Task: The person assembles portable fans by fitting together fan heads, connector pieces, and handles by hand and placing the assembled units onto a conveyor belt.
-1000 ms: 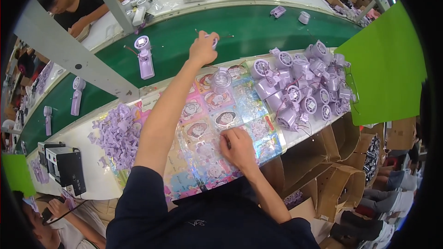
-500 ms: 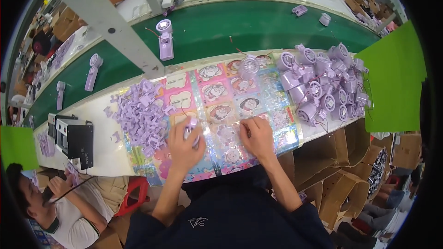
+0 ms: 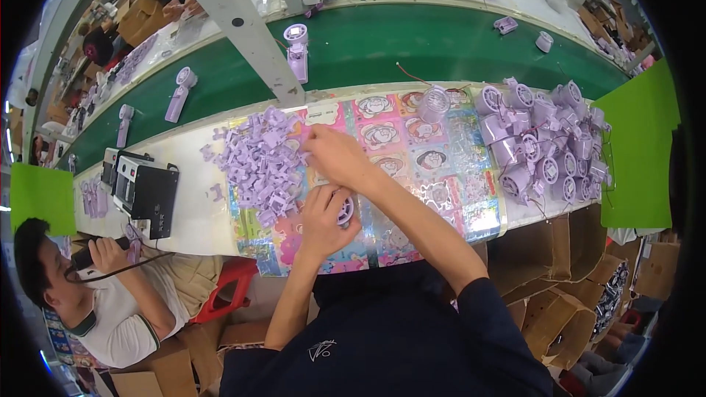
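Note:
My left hand (image 3: 321, 224) is closed round a lilac round fan housing (image 3: 345, 210) just above the patterned mat (image 3: 401, 231). My fingers cover much of that housing. Crossing in front of it, my right hand (image 3: 337, 156) reaches to the right edge of a heap of small lilac plastic parts (image 3: 261, 165). Its fingertips are pressed together there, and what they pinch, if anything, is too small to tell. A single lilac fan housing (image 3: 434, 105) with a thin red wire stands at the mat's far edge.
A large pile of wired lilac fan housings (image 3: 548, 140) lies at the right. Beyond the table runs a green conveyor belt (image 3: 412, 40) with lilac handheld fan bodies (image 3: 298, 59). Black boxes (image 3: 151, 195) stand at the left, near a seated co-worker (image 3: 110, 301). A metal post (image 3: 235, 26) rises ahead.
My right hand has moved left across the mat to the heap of small parts. My left hand keeps hold of the fan housing. The whole view has shifted, so the scene appears further right.

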{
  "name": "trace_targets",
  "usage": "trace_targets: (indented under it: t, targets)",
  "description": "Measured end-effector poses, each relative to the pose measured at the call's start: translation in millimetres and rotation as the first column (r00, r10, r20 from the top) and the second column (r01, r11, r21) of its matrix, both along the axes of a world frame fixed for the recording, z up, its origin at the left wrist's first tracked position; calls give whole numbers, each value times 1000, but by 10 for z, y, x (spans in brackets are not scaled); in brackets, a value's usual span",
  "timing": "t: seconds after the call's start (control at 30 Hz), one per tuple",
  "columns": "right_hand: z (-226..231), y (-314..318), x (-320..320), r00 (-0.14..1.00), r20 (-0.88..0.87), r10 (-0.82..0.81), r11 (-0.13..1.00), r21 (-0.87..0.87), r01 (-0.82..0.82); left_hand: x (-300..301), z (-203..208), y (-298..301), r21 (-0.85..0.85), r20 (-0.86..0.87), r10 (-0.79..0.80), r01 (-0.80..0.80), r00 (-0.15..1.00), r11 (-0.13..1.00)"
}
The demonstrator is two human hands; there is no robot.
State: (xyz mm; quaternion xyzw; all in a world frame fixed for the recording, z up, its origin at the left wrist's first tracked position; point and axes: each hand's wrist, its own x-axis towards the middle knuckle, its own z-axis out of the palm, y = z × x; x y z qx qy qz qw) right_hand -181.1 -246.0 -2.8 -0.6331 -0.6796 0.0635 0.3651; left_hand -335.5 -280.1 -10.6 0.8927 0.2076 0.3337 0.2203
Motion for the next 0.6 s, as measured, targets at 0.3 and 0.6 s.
trace_targets:
  t: [0.3, 0.6]
  targets:
    - [8, -515, 333, 851, -436, -291, 935, 57, 349, -1, -28, -2, -67, 70, 44, -40, 997, 997]
    - [-29, -1181, 9, 670, -615, -417, 901, -184, 392, 240, -40, 1, -67, 50, -43, 47, 998, 997]
